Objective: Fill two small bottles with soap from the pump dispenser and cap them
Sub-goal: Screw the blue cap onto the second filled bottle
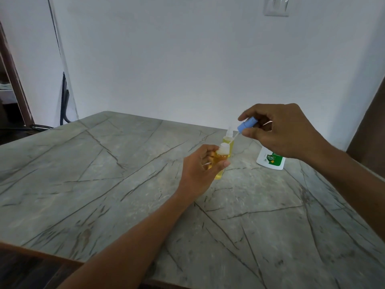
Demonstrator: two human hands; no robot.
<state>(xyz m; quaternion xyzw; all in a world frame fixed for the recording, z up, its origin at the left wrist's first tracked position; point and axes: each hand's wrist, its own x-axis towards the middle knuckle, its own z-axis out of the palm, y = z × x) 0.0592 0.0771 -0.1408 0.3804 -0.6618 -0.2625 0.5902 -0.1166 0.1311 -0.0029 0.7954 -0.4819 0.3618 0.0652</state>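
My left hand grips a small clear bottle filled with yellow soap, its white neck uncovered. Just above and to the right, my right hand pinches a blue cap with a thin white tube hanging from it; the tube's tip reaches the bottle's neck. A second small bottle with yellow soap stands on the table right behind the first and has a clear top on. The white pump dispenser with a green label stands on the table to the right, its upper part hidden by my right hand.
The marble-patterned table stretches wide to the left and front. A white wall rises right behind the bottles. A dark cable hangs at the back left corner. The table's front edge runs along the lower left.
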